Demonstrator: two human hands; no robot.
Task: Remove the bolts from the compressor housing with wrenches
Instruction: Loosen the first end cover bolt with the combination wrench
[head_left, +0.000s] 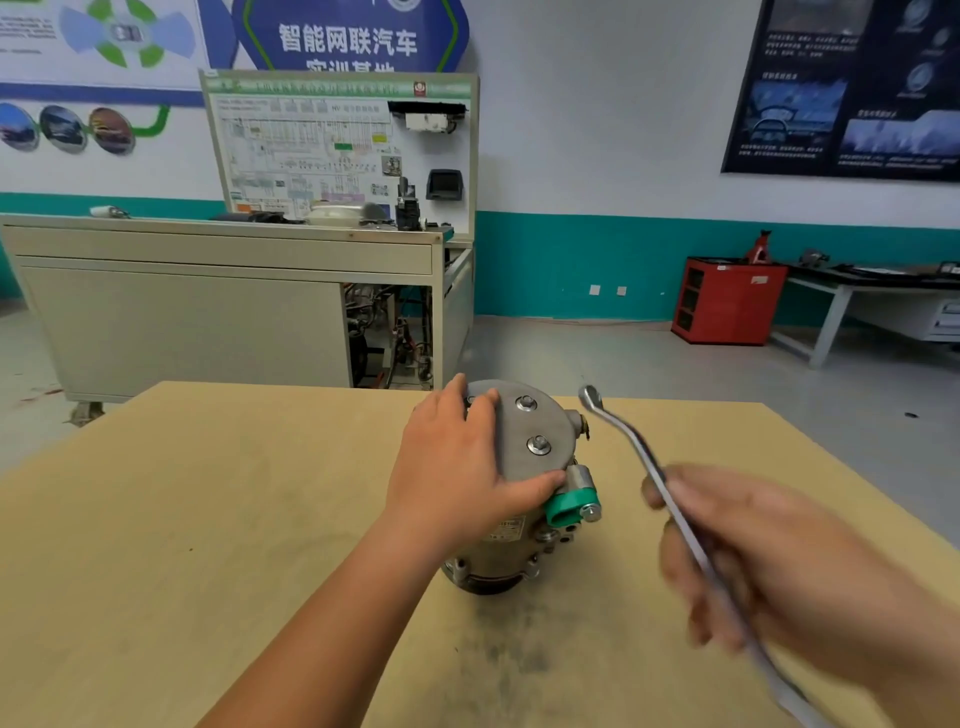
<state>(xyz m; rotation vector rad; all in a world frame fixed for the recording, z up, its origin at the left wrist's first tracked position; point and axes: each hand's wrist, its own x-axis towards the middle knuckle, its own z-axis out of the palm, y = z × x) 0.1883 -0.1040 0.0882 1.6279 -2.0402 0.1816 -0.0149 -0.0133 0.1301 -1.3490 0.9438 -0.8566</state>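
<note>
A pale wooden table with a matte top carries dark grey smudges toward its near edge. 1 thing stands directly on it: a metal compressor, upright near the middle, round end plate facing up.

Left hand flat, fingers outstretched; right hand, blurred, grips wrench.
</note>
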